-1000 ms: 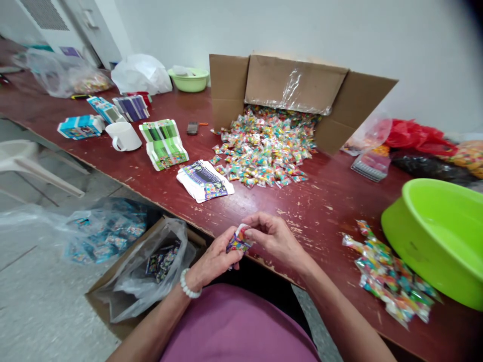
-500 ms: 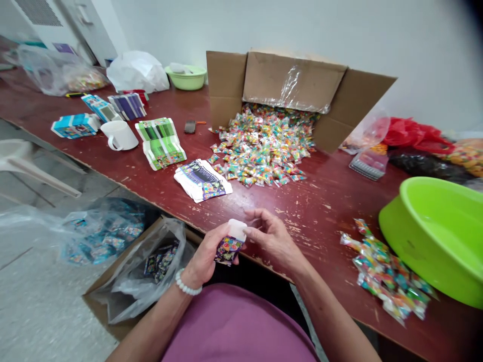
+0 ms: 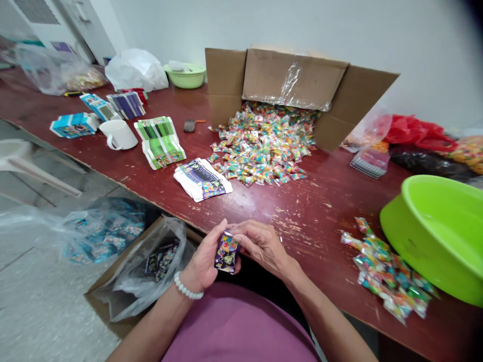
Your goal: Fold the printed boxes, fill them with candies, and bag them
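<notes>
My left hand grips a small purple printed box at the near edge of the red table. My right hand has its fingers pressed together on the box's top end. A stack of flat purple box blanks lies on the table just beyond my hands. A big heap of small colourful candy packets spills out of an open cardboard carton at the back. A smaller pile of candy packets lies to my right.
A green basin stands at the right. Green box blanks, a white mug and blue and purple blanks sit to the left. Below the table edge a lined carton holds filled purple boxes, beside a plastic bag of blue ones.
The box's white top flap, standing open half a second ago, is now folded down under my right fingers. Both hands dropped slightly toward my lap.
</notes>
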`<state>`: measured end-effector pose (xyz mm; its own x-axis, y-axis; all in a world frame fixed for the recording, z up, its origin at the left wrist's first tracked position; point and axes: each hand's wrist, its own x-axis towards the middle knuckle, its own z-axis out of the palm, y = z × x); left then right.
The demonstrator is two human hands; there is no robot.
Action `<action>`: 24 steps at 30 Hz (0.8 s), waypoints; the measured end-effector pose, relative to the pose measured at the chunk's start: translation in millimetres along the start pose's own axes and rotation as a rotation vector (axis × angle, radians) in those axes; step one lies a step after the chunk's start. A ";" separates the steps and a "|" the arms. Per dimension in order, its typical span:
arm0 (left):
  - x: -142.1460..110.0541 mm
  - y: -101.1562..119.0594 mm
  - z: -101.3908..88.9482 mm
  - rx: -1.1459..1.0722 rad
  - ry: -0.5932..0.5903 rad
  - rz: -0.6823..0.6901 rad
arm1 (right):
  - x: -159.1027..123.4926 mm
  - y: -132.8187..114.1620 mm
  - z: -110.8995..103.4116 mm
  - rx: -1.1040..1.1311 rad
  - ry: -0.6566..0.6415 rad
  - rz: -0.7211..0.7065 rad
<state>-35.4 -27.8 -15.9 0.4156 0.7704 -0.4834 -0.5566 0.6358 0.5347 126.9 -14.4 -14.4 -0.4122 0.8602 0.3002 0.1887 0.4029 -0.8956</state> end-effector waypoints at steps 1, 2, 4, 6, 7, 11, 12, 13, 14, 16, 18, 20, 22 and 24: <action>1.1 -1.5 -0.5 0.011 0.018 0.005 | -0.2 2.1 0.7 0.017 0.002 0.036; 2.1 -3.5 -1.0 0.036 0.035 0.020 | -0.2 4.5 2.0 0.048 0.026 0.094; 3.7 -7.8 -1.8 0.105 0.072 0.066 | 1.2 8.8 5.5 0.167 0.089 0.244; 4.4 -10.4 -2.0 0.163 0.096 0.106 | 4.6 9.6 8.0 0.324 0.120 0.368; 4.3 -10.7 -1.8 0.182 0.100 0.116 | 6.9 8.2 8.3 0.397 0.118 0.420; 3.7 -6.2 -0.5 0.238 0.100 0.111 | 16.3 -0.9 7.1 0.572 0.108 0.570; 3.9 -4.8 -0.4 0.257 0.112 0.110 | 17.7 -1.8 7.5 0.586 0.124 0.582; 4.2 -3.8 -0.6 0.278 0.125 0.110 | 18.6 -1.8 8.3 0.588 0.146 0.578; 4.7 -3.0 -1.0 0.298 0.141 0.115 | 18.7 -0.9 9.5 0.578 0.170 0.562; 6.0 -2.2 -2.5 0.330 0.158 0.129 | 17.0 1.7 12.4 0.526 0.191 0.499; 7.2 -1.4 -4.4 0.324 0.163 0.141 | 13.0 2.9 15.1 0.437 0.171 0.402; 7.6 0.5 -6.1 0.268 0.169 0.144 | 8.0 0.9 17.1 0.309 0.148 0.272; 7.1 3.3 -7.3 0.194 0.173 0.146 | 3.9 -2.6 19.0 0.180 0.154 0.145; 6.1 6.2 -8.2 0.160 0.182 0.158 | 2.4 -5.0 21.1 0.130 0.187 0.100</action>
<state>-42.2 -19.6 -21.2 0.1889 0.8484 -0.4945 -0.4779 0.5193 0.7085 106.1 -21.0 -16.1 -0.2231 0.9414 0.2529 0.0989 0.2799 -0.9549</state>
